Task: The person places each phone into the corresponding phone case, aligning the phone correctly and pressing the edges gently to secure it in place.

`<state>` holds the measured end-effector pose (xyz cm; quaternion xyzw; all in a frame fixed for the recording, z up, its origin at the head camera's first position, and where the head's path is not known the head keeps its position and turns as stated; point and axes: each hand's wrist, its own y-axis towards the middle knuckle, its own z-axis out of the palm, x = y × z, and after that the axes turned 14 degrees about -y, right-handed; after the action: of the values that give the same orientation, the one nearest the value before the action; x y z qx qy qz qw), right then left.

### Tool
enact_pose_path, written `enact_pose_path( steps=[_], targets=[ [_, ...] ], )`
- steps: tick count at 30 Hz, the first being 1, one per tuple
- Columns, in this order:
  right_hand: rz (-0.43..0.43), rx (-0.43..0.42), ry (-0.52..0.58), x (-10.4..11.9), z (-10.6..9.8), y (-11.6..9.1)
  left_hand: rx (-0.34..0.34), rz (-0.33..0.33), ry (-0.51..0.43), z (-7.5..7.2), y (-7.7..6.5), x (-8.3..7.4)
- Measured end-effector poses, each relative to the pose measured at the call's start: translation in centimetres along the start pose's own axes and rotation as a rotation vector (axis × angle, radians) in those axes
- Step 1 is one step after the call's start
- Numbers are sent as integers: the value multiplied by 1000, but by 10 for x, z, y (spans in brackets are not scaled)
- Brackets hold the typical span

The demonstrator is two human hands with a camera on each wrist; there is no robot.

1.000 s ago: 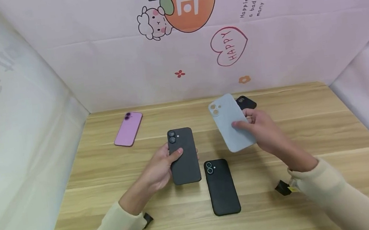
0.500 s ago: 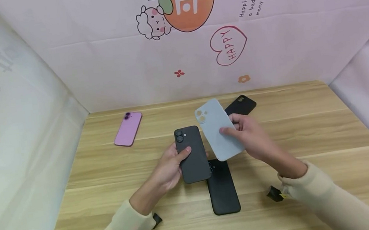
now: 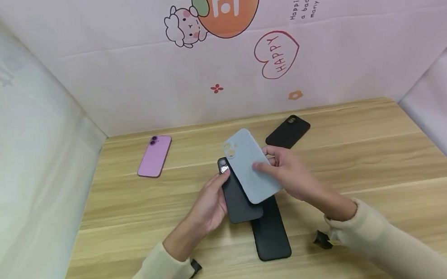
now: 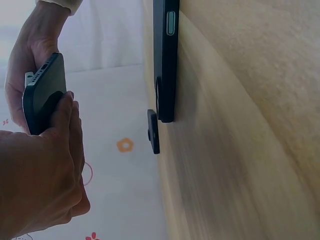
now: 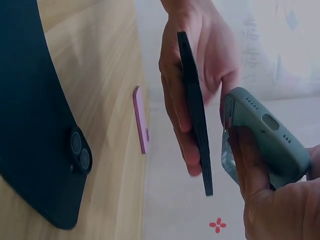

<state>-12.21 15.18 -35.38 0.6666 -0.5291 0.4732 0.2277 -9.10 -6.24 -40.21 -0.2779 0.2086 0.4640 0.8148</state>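
Note:
My left hand (image 3: 208,207) holds a dark grey phone (image 3: 240,206) above the table, back facing up, with the thumb tip near its camera lenses. My right hand (image 3: 292,175) grips a light blue phone case (image 3: 248,166) by its right side, thumb on its back and fingers inside. From the head, the case overlaps much of the phone. The right wrist view shows a gap between the phone (image 5: 196,115) and the case (image 5: 272,135), with the left thumb close to the case's edge. Below them a black phone (image 3: 272,236) lies on the table, its upper part hidden.
A pink phone (image 3: 154,156) lies at the back left of the wooden table (image 3: 136,244). Toward the back right lies a black phone case (image 3: 288,131). Printed white cloth (image 3: 140,84) hangs behind and at both sides.
My right hand has brought the light blue case left and nearer, until it overlaps the grey phone in view. My left hand has shifted right with the phone, its thumb moving up toward the lenses.

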Motion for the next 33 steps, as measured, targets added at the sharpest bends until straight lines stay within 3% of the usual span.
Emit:
enact_pose_path(
  steps=[9,22,33],
  targets=[
    [-52,41,7,1,16,-1,33,-10,-18,6,1,2],
    [-60,61,22,-4,28,-4,66,-44,-17,7,-1,1],
    [-74,90,-8,-4,30,-9,28,-44,33,5,-2,4]
  ],
)
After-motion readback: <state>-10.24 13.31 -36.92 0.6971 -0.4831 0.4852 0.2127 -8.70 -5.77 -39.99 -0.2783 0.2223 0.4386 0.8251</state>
